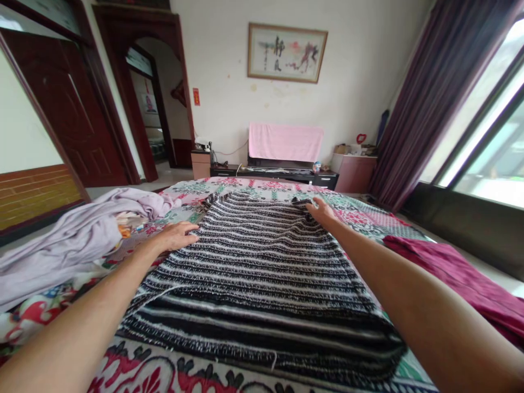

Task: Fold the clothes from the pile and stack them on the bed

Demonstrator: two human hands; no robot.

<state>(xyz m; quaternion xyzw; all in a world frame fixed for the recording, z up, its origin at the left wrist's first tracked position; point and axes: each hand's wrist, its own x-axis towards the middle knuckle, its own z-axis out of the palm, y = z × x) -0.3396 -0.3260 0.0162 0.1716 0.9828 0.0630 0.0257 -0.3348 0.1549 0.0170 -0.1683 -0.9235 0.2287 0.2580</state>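
A black-and-white striped knit sweater (254,256) lies spread flat, its wide dark hem nearest me and its narrower end away from me. At its left edge rests my left hand (178,236), fingers apart, the tips touching the knit. My right hand (321,212) reaches to the far right corner and has its fingers closed on a bunched bit of the sweater there. Beneath it all is a floral bedspread (139,365) in red, green and white.
Pale lilac fabric (90,229) is heaped at the left. A crimson cloth (446,267) lies at the right. Beyond the bed stand a low black cabinet (282,176) and a screen draped with a pink towel (284,142). A dark curtain (426,103) hangs by the window.
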